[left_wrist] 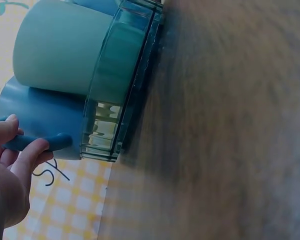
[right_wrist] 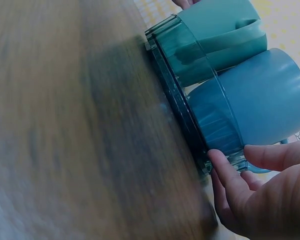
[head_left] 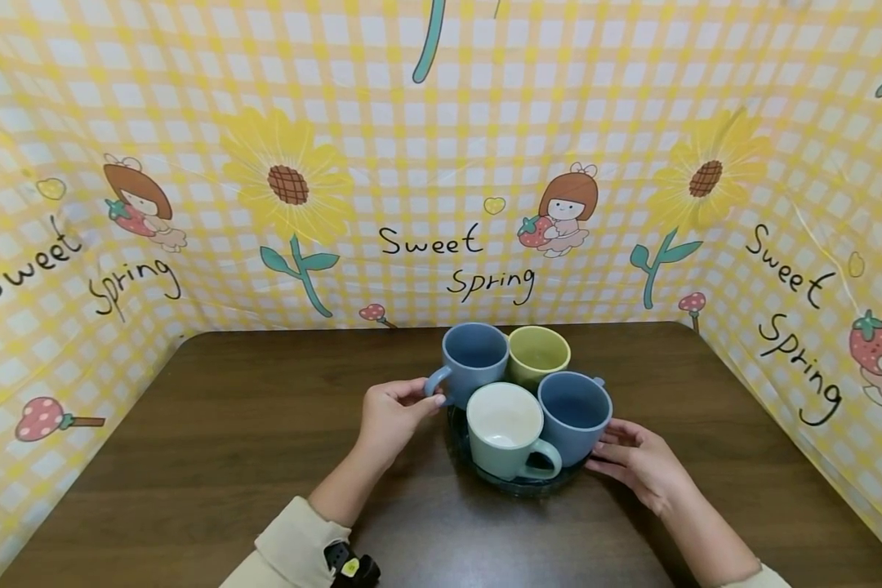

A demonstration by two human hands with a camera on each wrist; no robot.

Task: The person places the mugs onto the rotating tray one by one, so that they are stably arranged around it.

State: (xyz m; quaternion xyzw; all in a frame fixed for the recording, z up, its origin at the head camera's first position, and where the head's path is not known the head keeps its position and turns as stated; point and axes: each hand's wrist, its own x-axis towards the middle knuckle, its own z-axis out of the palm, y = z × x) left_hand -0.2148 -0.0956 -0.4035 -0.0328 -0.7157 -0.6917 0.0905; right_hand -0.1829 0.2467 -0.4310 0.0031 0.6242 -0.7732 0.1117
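A round, see-through green tray point(head_left: 518, 488) stands on the table, crowded with mugs. On its left side is a blue mug point(head_left: 478, 377), and my left hand point(head_left: 391, 420) pinches that mug's handle point(left_wrist: 35, 142) between thumb and fingers. A pale green mug point(head_left: 501, 445) with a white inside sits at the front, its handle pointing right. Behind is a yellow-green mug point(head_left: 539, 359), partly hidden. At the right stands a second blue mug point(head_left: 576, 425). My right hand point(head_left: 643, 465) grips the tray's right edge beside that mug, thumb at the rim and fingers lower on the wall.
The dark wood table point(head_left: 265, 441) extends on both sides of the tray. A yellow checked cloth point(head_left: 412, 180) with printed flowers and figures hangs along the back and sides. There is a black strap with a device point(head_left: 351, 565) at the left wrist.
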